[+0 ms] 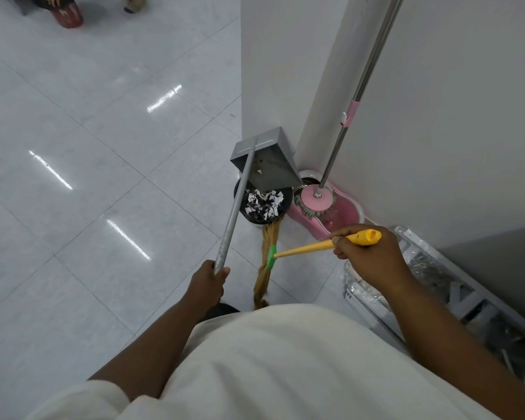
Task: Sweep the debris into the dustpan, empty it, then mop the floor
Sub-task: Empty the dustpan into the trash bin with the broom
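My left hand (208, 283) grips the lower end of the grey dustpan's long handle. The grey metal dustpan (267, 160) is tipped up, its mouth over a black bin (244, 209) that holds several torn paper scraps (264, 203). One scrap still clings inside the pan. My right hand (369, 257) grips the yellow broom handle near its end. The broom (267, 262) hangs with its straw bristles touching the floor beside the bin. A pink mop (315, 201) with a steel pole sits in its pink spin bucket (343, 216) against the wall.
A white wall corner (267, 86) stands right behind the bin. A metal frame wrapped in plastic (422, 277) lies on the floor at the right. Someone's feet (70, 13) show at the far top left. Glossy white tiles (103, 177) spread to the left.
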Demonstrator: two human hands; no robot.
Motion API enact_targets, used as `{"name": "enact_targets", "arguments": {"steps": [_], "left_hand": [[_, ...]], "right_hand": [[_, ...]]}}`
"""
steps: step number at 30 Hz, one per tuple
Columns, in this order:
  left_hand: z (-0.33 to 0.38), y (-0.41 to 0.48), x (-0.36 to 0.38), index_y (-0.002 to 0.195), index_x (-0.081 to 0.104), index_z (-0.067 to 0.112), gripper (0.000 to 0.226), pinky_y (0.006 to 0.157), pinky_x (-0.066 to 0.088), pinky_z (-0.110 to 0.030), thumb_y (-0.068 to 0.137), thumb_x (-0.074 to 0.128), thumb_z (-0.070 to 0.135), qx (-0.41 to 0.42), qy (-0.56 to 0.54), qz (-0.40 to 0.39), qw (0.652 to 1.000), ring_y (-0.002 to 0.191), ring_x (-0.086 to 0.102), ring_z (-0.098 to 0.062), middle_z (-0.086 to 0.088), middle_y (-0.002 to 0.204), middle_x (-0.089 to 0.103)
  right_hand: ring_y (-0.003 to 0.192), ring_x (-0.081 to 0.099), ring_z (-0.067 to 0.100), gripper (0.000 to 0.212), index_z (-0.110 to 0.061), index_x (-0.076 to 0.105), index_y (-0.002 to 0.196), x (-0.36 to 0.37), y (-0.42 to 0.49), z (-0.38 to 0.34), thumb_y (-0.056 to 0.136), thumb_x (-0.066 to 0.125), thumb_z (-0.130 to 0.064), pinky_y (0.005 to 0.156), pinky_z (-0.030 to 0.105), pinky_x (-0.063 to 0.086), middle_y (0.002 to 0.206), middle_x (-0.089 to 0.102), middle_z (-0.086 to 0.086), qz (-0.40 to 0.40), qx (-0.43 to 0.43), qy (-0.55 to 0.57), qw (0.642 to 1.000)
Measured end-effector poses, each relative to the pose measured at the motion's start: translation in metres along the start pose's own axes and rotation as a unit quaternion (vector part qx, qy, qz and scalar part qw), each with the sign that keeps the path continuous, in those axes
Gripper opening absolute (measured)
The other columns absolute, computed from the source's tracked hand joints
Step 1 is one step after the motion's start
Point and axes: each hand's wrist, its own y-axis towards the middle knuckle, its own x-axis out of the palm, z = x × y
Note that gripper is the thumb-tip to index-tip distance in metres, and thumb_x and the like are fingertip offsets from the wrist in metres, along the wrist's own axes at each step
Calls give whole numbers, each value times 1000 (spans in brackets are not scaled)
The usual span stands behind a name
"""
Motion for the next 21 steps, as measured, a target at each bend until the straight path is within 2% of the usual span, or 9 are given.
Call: {"name": "enact_targets", "arguments": {"steps": [5,11,21], "left_hand": [[-24,-14,-21,93,54,17,16,51,44,-30,95,59,33,10,25,8,1000,57,52,-16,-6,73,58],[5,0,-4,93,50,13,17,37,34,-23,96,57,28,-8,-44,-12,999,43,41,-13,-10,69,51],[-12,-15,-26,91,53,14,18,43,38,-28,94,60,30,3,-31,8,999,50,46,-15,-4,66,52]], "right_hand": [[67,71,22,26,-40,74,79,-1,3,-2,82,69,-15,69,51,59,68,73,-2,1,4,-7,1000],[66,71,18,24,-40,74,80,3,5,-9,82,70,-16,70,50,59,68,73,-2,-5,7,-8,1000],[65,71,18,27,-41,74,80,0,6,-9,82,71,-14,70,48,59,67,72,-3,-7,6,-11,1000]]}}
